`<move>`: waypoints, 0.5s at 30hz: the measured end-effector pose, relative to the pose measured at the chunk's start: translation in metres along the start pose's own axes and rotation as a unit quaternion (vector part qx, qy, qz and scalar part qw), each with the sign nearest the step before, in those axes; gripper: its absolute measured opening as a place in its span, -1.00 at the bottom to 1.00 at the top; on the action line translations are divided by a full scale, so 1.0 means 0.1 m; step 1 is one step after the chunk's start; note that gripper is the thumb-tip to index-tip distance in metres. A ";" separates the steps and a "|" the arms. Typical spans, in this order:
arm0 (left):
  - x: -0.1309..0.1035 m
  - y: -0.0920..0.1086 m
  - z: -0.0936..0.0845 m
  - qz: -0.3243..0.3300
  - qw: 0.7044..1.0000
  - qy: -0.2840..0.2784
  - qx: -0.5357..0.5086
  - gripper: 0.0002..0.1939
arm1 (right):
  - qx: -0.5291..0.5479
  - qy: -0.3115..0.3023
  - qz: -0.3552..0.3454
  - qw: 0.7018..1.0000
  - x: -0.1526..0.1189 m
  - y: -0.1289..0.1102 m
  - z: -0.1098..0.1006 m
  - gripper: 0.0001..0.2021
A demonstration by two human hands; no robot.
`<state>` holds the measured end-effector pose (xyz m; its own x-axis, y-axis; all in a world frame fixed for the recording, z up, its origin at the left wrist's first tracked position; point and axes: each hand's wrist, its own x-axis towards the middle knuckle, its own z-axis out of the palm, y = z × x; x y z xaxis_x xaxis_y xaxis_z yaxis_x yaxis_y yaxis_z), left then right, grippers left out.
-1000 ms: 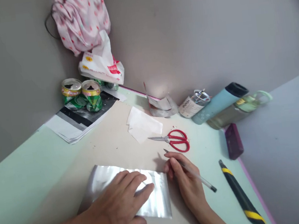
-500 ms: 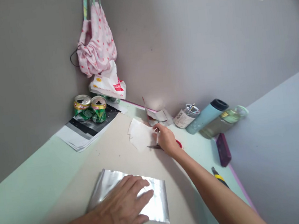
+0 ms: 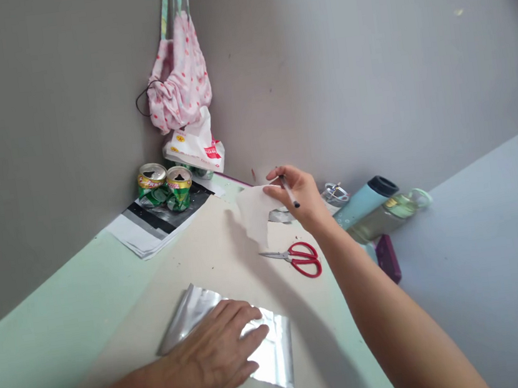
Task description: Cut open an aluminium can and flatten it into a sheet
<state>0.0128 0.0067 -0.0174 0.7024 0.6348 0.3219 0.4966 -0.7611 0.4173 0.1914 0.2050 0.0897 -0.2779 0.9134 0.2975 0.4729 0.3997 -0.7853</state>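
Note:
My left hand (image 3: 217, 353) lies spread on a shiny silver metal sheet (image 3: 276, 352), which rests on a beige board (image 3: 141, 353). Raised above the board, my right hand (image 3: 297, 194) pinches a white piece of paper (image 3: 254, 213) by its edge. A slim pen (image 3: 290, 193) with a dark tip is also caught between the right fingers. Scissors with red handles (image 3: 302, 259) lie on the board below that hand, their blades pointing left. Part of the silver sheet is hidden by my left hand.
Two crushed green cans (image 3: 179, 190) stand on a stack of papers (image 3: 139, 237) in the back left. A white plastic bag (image 3: 194, 145) and a pink dotted cloth bag (image 3: 179, 81) are in the corner. Along the right wall lean a blue tumbler (image 3: 359, 204), a bottle (image 3: 379, 217) and a purple box (image 3: 388, 259).
My right hand has lifted the paper and pen up off the board, uncovering the scissors. My left hand stays on the silver sheet. The view has shifted slightly.

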 end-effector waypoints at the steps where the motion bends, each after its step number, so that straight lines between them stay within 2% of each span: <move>1: 0.00 0.00 0.00 -0.002 1.000 0.000 -0.003 -0.64 | 0.010 -0.006 0.005 1.000 -0.01 0.02 -0.03 -0.75; 4: -0.01 0.00 0.00 -0.003 1.000 -0.003 -0.006 -0.63 | 0.023 -0.022 0.020 0.999 -0.06 0.16 -0.07 -0.75; 8: -0.02 0.00 0.01 0.000 1.000 -0.003 -0.003 -0.62 | 0.025 -0.076 0.015 0.997 -0.16 0.29 0.06 -0.75; 12: -0.02 -0.02 0.04 0.000 1.000 0.001 0.001 -0.59 | 0.014 -0.168 -0.017 0.985 -0.26 0.19 0.23 -0.72; 15: -0.02 -0.02 0.04 0.001 1.000 -0.001 0.003 -0.59 | -0.022 -0.178 -0.032 0.983 -0.31 0.16 0.25 -0.73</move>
<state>0.0122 0.0065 -0.0219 0.7050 0.6327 0.3205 0.4975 -0.7632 0.4122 0.1864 0.1816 0.0542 -0.5804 0.8037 0.1310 0.4778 0.4664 -0.7444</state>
